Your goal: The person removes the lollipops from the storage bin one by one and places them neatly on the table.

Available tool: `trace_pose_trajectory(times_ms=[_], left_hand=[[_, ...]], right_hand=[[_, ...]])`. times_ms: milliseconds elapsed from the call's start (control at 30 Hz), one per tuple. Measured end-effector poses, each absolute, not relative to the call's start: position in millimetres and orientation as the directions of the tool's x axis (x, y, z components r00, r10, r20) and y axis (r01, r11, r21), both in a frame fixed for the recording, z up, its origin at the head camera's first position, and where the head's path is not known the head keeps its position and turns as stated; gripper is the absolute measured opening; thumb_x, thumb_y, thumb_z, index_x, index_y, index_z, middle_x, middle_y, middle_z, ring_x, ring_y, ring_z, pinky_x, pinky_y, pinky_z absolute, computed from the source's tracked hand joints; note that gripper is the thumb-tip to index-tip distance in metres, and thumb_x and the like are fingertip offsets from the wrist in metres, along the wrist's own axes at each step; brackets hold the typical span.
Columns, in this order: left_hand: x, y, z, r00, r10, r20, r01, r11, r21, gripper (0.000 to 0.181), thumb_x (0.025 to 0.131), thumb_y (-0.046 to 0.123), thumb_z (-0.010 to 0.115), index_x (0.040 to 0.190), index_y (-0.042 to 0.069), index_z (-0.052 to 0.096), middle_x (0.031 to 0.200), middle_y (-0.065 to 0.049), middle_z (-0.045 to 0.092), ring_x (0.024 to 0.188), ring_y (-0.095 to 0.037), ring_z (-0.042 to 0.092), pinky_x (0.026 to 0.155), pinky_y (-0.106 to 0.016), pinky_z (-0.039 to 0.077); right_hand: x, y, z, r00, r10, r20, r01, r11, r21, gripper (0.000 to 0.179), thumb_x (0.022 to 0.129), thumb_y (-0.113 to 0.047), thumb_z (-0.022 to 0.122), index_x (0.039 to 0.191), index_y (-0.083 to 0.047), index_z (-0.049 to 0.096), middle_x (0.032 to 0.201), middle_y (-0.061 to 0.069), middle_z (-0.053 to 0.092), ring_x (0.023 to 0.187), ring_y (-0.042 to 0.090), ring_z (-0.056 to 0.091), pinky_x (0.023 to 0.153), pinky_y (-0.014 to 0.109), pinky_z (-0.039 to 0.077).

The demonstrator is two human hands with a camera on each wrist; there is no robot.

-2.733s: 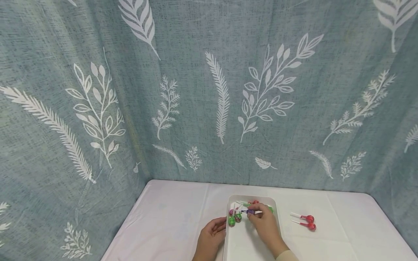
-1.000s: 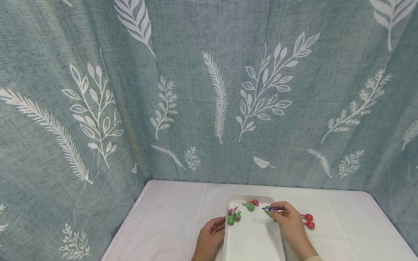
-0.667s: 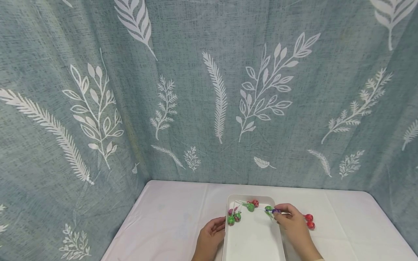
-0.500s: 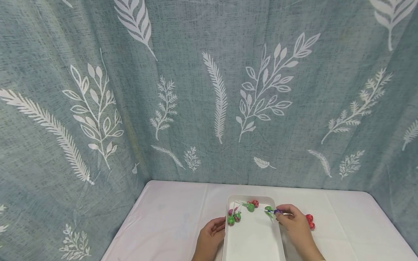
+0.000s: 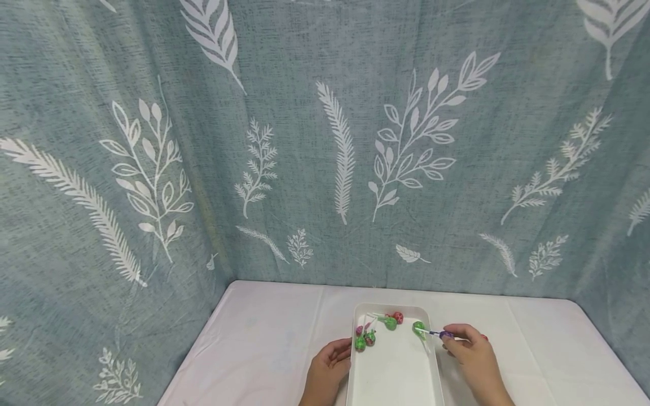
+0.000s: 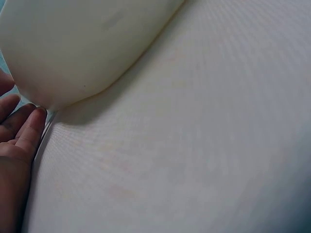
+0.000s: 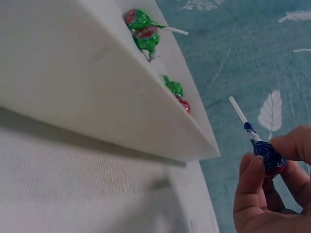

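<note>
Just beyond the right wall of a white tray (image 5: 396,372), my right hand (image 5: 476,356) pinches a blue-purple wrapped lollipop (image 5: 447,335) by its candy head between thumb and fingers. Its white stick points left over the tray's rim, as the lollipop (image 7: 266,156) also shows in the right wrist view. My left hand (image 5: 327,369) rests its fingers against the tray's left wall; in the left wrist view, fingertips (image 6: 40,114) touch the tray's edge. Inside the tray, a green lollipop (image 5: 418,327) lies at the back right, and another green lollipop (image 5: 390,323) near the back wall beside a red lollipop (image 5: 398,317).
Several green and pinkish lollipops (image 5: 369,338) cluster at the tray's back left. On the white-covered table (image 5: 538,349), a bit of a red lollipop (image 5: 484,337) shows behind my right hand. A blue-green leaf-patterned curtain (image 5: 315,169) stands behind and at the sides.
My right hand has carried the blue-purple lollipop rightward from over the tray to past its right wall, now mostly covering the two red lollipops on the table. My left hand has stayed at the tray.
</note>
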State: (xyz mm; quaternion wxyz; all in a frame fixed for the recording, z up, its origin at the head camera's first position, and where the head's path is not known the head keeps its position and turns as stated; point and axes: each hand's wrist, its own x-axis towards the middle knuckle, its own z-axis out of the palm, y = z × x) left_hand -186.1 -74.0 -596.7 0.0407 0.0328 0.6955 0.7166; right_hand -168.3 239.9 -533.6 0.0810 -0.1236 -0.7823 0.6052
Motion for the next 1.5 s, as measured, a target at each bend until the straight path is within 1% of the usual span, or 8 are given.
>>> trace_pose_trajectory(times_ms=[200,367,600,867,1133,1200,1333,1500], left_hand=[[-186,-73,-596,-0.994,0.105,-0.006,-0.009,-0.024,1.0,0.041,0.096,0.004,0.069,0.136,-0.004,0.069,0.129,-0.013,0.073,0.123,-0.03,0.07,0.098,-0.027,0.058],[-187,-73,-597,-0.994,0.105,-0.02,-0.021,-0.013,1.0,0.04,0.097,0.005,0.069,0.136,-0.002,0.069,0.13,-0.011,0.073,0.123,-0.029,0.069,0.099,-0.026,0.057],[-187,-73,-597,-0.994,0.103,-0.025,-0.025,-0.003,1.0,0.041,0.096,0.005,0.069,0.136,-0.002,0.069,0.13,-0.012,0.073,0.124,-0.03,0.069,0.098,-0.026,0.057],[-187,-73,-599,-0.995,0.099,-0.017,-0.017,-0.002,1.0,0.04,0.096,0.005,0.069,0.136,-0.001,0.07,0.13,-0.011,0.073,0.123,-0.028,0.069,0.099,-0.026,0.057],[-189,-74,-601,-0.994,0.106,-0.004,-0.003,0.01,1.0,0.039,0.097,0.005,0.069,0.136,-0.001,0.07,0.129,-0.011,0.073,0.123,-0.028,0.07,0.099,-0.026,0.057],[-189,-74,-600,-0.994,0.108,-0.002,-0.001,0.008,1.0,0.039,0.097,0.005,0.069,0.136,-0.001,0.07,0.13,-0.011,0.073,0.123,-0.028,0.07,0.099,-0.026,0.057],[-188,-74,-600,-0.994,0.109,-0.002,-0.001,0.005,1.0,0.039,0.098,0.005,0.069,0.136,-0.001,0.069,0.131,-0.011,0.073,0.124,-0.029,0.069,0.099,-0.025,0.057],[-187,-74,-598,-0.994,0.107,-0.008,-0.008,0.005,1.0,0.04,0.097,0.005,0.069,0.137,-0.001,0.069,0.131,-0.011,0.073,0.124,-0.029,0.069,0.1,-0.025,0.056]], right_hand=[[-165,248,-538,-0.947,0.314,-0.065,0.145,0.24,-0.96,0.032,0.102,-0.004,0.071,0.131,0.01,0.065,0.116,0.014,0.073,0.092,0.017,0.072,0.079,0.024,0.061],[-161,255,-540,-0.938,0.339,-0.074,0.154,0.216,-0.964,0.033,0.102,-0.003,0.07,0.131,0.011,0.063,0.112,0.014,0.075,0.091,0.016,0.072,0.079,0.023,0.061],[-158,265,-543,-0.936,0.339,-0.088,0.174,0.232,-0.957,0.034,0.103,-0.003,0.071,0.132,0.011,0.062,0.12,0.018,0.072,0.091,0.015,0.072,0.08,0.023,0.061],[-152,275,-546,-0.938,0.335,-0.086,0.176,0.249,-0.953,0.037,0.103,-0.003,0.071,0.134,0.013,0.061,0.114,0.015,0.073,0.089,0.009,0.071,0.08,0.022,0.061],[-147,283,-552,-0.931,0.359,-0.071,0.154,0.207,-0.966,0.038,0.101,-0.004,0.074,0.134,0.013,0.064,0.143,0.026,0.059,0.089,0.005,0.07,0.08,0.022,0.061],[-146,285,-552,-0.926,0.367,-0.089,0.172,0.199,-0.965,0.039,0.102,-0.006,0.075,0.135,0.013,0.064,0.14,0.025,0.061,0.088,0.004,0.069,0.08,0.023,0.061],[-145,289,-552,-0.917,0.377,-0.127,0.216,0.204,-0.955,0.045,0.101,-0.01,0.077,0.137,0.013,0.062,0.12,0.014,0.071,0.085,0.005,0.07,0.077,0.023,0.061],[-145,297,-556,-0.912,0.378,-0.157,0.25,0.212,-0.945,0.049,0.101,-0.014,0.077,0.14,0.012,0.061,0.122,0.015,0.072,0.086,0.002,0.07,0.077,0.023,0.061]])
